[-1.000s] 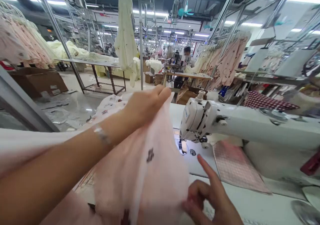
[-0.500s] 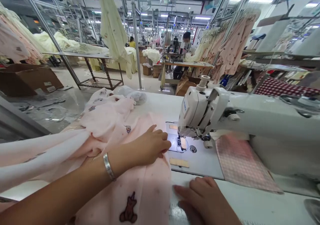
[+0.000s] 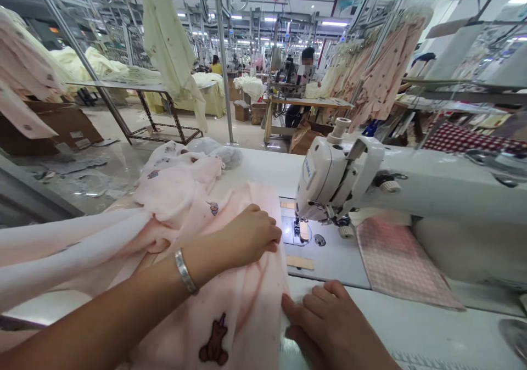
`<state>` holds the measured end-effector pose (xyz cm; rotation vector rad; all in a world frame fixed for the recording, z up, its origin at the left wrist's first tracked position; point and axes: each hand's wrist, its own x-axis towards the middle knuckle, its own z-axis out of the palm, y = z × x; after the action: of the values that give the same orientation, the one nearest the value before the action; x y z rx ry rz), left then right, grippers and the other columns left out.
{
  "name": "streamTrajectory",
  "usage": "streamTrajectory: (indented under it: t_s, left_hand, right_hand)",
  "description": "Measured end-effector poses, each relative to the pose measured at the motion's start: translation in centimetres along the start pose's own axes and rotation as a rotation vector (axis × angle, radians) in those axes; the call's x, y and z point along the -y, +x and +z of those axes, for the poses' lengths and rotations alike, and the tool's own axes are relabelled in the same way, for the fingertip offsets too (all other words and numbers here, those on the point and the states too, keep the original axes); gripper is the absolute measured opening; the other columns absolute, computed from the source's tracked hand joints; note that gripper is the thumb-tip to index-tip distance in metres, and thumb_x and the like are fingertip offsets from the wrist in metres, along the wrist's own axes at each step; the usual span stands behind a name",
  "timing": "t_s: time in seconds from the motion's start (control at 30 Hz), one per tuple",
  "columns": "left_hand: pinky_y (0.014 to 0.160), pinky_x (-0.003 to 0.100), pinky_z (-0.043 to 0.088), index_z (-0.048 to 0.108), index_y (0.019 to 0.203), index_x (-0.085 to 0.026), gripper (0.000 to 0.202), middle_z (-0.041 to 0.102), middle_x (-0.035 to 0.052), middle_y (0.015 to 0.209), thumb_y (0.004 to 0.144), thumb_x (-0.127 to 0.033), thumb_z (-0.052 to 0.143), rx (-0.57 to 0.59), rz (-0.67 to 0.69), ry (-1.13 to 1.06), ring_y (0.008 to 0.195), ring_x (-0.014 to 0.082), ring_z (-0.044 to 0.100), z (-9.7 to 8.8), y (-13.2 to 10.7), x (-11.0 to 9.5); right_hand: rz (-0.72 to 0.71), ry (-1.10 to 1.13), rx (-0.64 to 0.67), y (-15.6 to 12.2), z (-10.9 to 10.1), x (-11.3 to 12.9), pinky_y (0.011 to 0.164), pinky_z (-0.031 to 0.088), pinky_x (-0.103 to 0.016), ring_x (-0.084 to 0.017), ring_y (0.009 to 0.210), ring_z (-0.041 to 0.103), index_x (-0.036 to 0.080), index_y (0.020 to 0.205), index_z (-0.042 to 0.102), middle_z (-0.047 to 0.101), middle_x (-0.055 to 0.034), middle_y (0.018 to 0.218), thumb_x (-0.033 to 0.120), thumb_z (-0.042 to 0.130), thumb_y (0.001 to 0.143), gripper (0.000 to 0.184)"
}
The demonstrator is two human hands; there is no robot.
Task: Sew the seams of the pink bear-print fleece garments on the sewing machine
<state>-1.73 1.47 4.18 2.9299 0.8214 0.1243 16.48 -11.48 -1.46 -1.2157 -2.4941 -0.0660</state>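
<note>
Pale pink printed fabric [image 3: 257,315] with small bear figures lies in folds left of the white sewing machine [image 3: 329,178]. On top of it, my left hand [image 3: 253,237] has its fingers curled and pressed together, gripping the cloth near its right edge. A silver bracelet [image 3: 185,271] circles that wrist. My right hand [image 3: 329,318] rests lower down on the white table, its index finger and thumb at the fabric's edge, seemingly pinching it, with the other fingers bent. The lit presser foot [image 3: 297,230] stands right of the cloth, apart from both hands.
Pink checked cloth [image 3: 405,260] lies under the machine's arm. A clear plastic bag [image 3: 228,155] sits behind the fabric. Beyond the table are metal posts, hanging garments [image 3: 385,68], a cardboard box [image 3: 61,125], and a person [image 3: 307,73] at another machine.
My left hand and the fabric beneath it have shifted slightly, with new creases in the cloth. The right hand's index finger has come to the cloth's edge. The view has moved a little.
</note>
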Motion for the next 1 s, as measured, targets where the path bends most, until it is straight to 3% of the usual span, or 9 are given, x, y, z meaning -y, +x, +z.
streamTrajectory:
  t_s: [0.13,0.27,0.37,0.5,0.57,0.67,0.87,0.93,1.0]
  left_hand:
    - [0.075,0.033,0.034,0.064,0.076,-0.019,0.01,0.063,-0.0004,0.074,0.083,-0.026,0.062,-0.025,0.016,-0.032,0.076,0.0183,0.058,2.0,0.9,-1.0]
    - [0.076,0.033,0.035,0.064,0.077,-0.019,0.011,0.062,-0.0005,0.075,0.085,-0.025,0.059,-0.045,0.01,-0.067,0.075,0.0176,0.058,2.5,1.4,-1.5]
    - [0.079,0.034,0.035,0.063,0.079,-0.018,0.012,0.061,0.0005,0.079,0.087,-0.024,0.056,-0.06,0.013,-0.074,0.078,0.0176,0.056,2.8,1.2,-1.6]
    - [0.084,0.033,0.034,0.061,0.085,-0.018,0.013,0.06,0.0013,0.086,0.09,-0.023,0.05,-0.103,0.031,-0.096,0.083,0.0167,0.053,3.7,0.3,-1.3]
    - [0.086,0.032,0.033,0.061,0.086,-0.018,0.015,0.059,0.0011,0.087,0.092,-0.022,0.048,-0.149,0.047,-0.136,0.083,0.0159,0.051,3.9,0.0,-1.1]
    - [0.086,0.032,0.033,0.062,0.084,-0.019,0.014,0.058,0.0002,0.085,0.09,-0.021,0.05,-0.155,0.039,-0.192,0.082,0.0152,0.051,3.7,0.1,-0.9]
    - [0.074,0.037,0.036,0.059,0.072,-0.017,0.009,0.056,0.0041,0.081,0.08,-0.016,0.06,-0.14,-0.049,0.005,0.08,0.0211,0.048,2.8,0.8,-3.0]
    - [0.068,0.035,0.038,0.057,0.076,-0.015,0.006,0.055,0.0052,0.079,0.076,-0.01,0.059,-0.057,-0.068,0.027,0.074,0.0207,0.048,3.0,0.2,-4.3]
    - [0.073,0.037,0.041,0.057,0.084,-0.014,0.009,0.057,0.0072,0.087,0.076,-0.009,0.057,-0.015,-0.108,0.007,0.08,0.0218,0.051,3.6,-0.6,-5.2]
  right_hand:
    - [-0.014,0.004,-0.108,-1.7,-0.2,-0.1,0.064,0.025,-0.031,-0.012,0.055,0.046,0.02,0.097,0.058,0.055,0.0043,0.06,0.023,0.031,0.096,0.027]
    - [-0.097,-0.053,-0.181,-1.3,0.7,1.2,0.064,0.026,-0.033,-0.013,0.053,0.045,0.021,0.105,0.057,0.058,0.0041,0.06,0.021,0.022,0.098,0.035]
    - [-0.134,-0.046,-0.233,-0.3,1.7,2.1,0.06,0.025,-0.032,-0.013,0.049,0.044,0.021,0.083,0.059,0.055,0.0042,0.053,0.011,0.026,0.093,0.036]
    - [-0.092,0.146,-0.307,0.7,0.9,1.7,0.054,0.029,-0.027,-0.009,0.041,0.04,0.021,0.059,0.045,0.045,0.0062,0.043,0.011,0.028,0.09,0.037]
    - [-0.096,0.252,-0.271,0.8,-0.3,1.1,0.058,0.035,-0.024,-0.008,0.05,0.05,0.021,0.067,0.049,0.054,0.0055,0.053,0.013,0.03,0.091,0.031]
    - [-0.151,0.194,-0.219,0.5,-1.2,0.4,0.077,0.039,-0.028,-0.011,0.077,0.06,0.019,0.084,0.055,0.066,0.0011,0.073,0.009,0.031,0.092,0.027]
    - [-0.197,0.062,-0.267,-0.9,-0.1,0.2,0.084,0.043,-0.03,-0.014,0.082,0.062,0.02,0.075,0.057,0.066,-0.0002,0.073,0.006,0.033,0.089,0.031]
    - [-0.123,0.13,-0.178,-1.1,-0.4,0.0,0.083,0.046,-0.027,-0.013,0.083,0.062,0.021,0.081,0.058,0.066,0.0005,0.077,0.007,0.04,0.086,0.023]
    - [0.027,0.246,-0.028,-0.9,-1.0,-0.3,0.079,0.048,-0.021,-0.011,0.082,0.062,0.023,0.089,0.056,0.066,0.0029,0.083,0.009,0.05,0.081,0.017]
